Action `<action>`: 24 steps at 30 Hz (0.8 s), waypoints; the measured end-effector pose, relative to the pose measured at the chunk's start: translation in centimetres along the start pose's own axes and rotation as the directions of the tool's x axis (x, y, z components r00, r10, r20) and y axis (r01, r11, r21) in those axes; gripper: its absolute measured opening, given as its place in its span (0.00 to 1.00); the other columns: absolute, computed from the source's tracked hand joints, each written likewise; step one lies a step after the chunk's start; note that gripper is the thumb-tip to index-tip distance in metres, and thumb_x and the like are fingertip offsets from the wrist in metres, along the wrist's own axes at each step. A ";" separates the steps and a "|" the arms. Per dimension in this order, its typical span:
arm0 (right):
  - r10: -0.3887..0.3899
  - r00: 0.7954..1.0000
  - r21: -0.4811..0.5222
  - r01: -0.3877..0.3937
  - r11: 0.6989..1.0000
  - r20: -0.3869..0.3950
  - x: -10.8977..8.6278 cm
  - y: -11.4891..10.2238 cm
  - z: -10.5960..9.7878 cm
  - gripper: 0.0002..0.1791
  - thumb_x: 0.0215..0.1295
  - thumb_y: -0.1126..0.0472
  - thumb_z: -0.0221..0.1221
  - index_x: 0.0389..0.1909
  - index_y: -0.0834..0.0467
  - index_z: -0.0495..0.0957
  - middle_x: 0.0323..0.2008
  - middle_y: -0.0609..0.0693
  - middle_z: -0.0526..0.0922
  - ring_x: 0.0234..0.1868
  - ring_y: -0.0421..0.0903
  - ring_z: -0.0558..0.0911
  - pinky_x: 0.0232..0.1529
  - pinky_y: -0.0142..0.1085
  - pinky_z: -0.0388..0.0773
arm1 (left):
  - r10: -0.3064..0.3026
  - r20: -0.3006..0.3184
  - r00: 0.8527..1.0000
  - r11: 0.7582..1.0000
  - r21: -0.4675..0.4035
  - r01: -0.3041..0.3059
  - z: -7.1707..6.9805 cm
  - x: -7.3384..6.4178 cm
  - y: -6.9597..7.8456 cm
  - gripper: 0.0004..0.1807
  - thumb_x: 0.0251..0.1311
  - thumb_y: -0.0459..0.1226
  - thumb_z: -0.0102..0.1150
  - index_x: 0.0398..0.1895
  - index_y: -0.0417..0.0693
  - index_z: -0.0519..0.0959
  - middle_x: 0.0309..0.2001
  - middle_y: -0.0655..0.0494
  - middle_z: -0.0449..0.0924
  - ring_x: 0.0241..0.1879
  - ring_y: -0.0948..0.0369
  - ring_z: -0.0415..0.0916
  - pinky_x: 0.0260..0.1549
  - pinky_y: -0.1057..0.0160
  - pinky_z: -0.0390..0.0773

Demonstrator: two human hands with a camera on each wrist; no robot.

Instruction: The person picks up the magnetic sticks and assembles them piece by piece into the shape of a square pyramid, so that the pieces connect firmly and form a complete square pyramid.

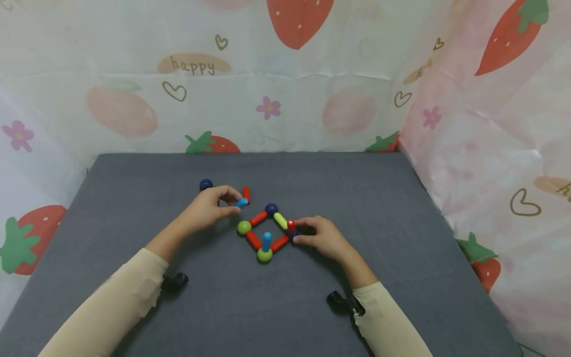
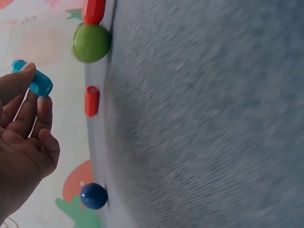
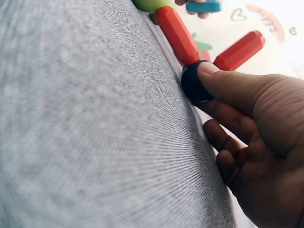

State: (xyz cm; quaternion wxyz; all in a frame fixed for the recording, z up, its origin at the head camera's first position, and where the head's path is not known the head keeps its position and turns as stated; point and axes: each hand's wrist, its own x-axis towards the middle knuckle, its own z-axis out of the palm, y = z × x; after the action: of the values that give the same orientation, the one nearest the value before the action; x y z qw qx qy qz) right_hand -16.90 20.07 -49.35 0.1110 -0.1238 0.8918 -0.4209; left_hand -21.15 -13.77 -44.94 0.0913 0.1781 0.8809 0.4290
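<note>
My left hand (image 1: 208, 207) pinches a light blue rod (image 2: 40, 81) between thumb and fingertips, above the table behind the left side of a four-sided ball-and-rod frame. My right hand (image 1: 325, 239) grips the frame's right corner, a dark blue ball (image 3: 192, 83), with thumb and fingers. From that ball a red rod (image 1: 291, 225) stands upright. The frame's other corners are a green ball (image 1: 244, 227) at left, a green ball (image 1: 264, 255) in front bearing an upright light blue rod (image 1: 266, 240), and a dark blue ball (image 1: 271, 209) at back. Red rods (image 1: 254, 241) and one yellow-green rod (image 1: 280, 221) join them.
A loose red rod (image 1: 246, 193) lies behind the frame. Beyond my left hand sits a separate dark blue ball (image 1: 205, 184). The grey table (image 1: 383, 198) ends at patterned cloth (image 1: 294, 119) hung behind and along both sides.
</note>
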 end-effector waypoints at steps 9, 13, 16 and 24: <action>0.007 1.000 0.006 -0.007 1.000 0.002 0.0 0.1 -0.1 0.22 0.60 0.53 0.74 0.56 0.45 0.85 0.51 0.45 0.83 0.53 0.45 0.78 0.59 0.47 0.75 | 0.021 0.028 0.999 0.997 -0.071 -0.019 1.4 -0.6 -0.5 0.12 0.65 0.38 0.70 0.49 0.52 0.81 0.46 0.57 0.84 0.47 0.58 0.79 0.48 0.54 0.76; 0.008 1.000 0.001 -0.008 1.000 0.002 0.0 0.1 -0.1 0.22 0.60 0.53 0.74 0.56 0.45 0.86 0.51 0.45 0.83 0.53 0.45 0.78 0.59 0.48 0.75 | 0.018 0.053 0.998 0.995 -0.101 -0.012 1.7 -0.8 -0.7 0.13 0.64 0.39 0.71 0.49 0.51 0.80 0.46 0.56 0.84 0.46 0.58 0.81 0.46 0.56 0.78; 0.004 1.000 0.001 -0.004 1.000 0.005 0.0 0.1 -0.1 0.22 0.60 0.53 0.74 0.56 0.45 0.86 0.51 0.46 0.83 0.53 0.45 0.78 0.59 0.48 0.75 | 0.010 0.068 0.998 0.994 -0.111 -0.003 1.8 -0.8 -0.8 0.14 0.64 0.40 0.71 0.50 0.51 0.80 0.46 0.56 0.85 0.46 0.58 0.81 0.43 0.57 0.78; 0.000 1.000 0.002 0.000 1.000 0.005 0.1 0.1 -0.1 0.22 0.60 0.54 0.74 0.56 0.47 0.86 0.51 0.46 0.83 0.53 0.46 0.79 0.60 0.48 0.75 | 0.001 0.091 0.996 0.999 -0.051 0.004 1.6 -0.8 -1.1 0.14 0.63 0.40 0.72 0.50 0.54 0.81 0.48 0.57 0.84 0.50 0.57 0.80 0.49 0.53 0.79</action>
State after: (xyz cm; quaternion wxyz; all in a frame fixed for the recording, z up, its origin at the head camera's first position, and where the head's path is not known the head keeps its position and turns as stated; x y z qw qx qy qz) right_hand -17.00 20.19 -49.41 0.1135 -0.1247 0.8910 -0.4215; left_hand -20.13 -13.52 -46.78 0.1362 0.1943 0.8647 0.4426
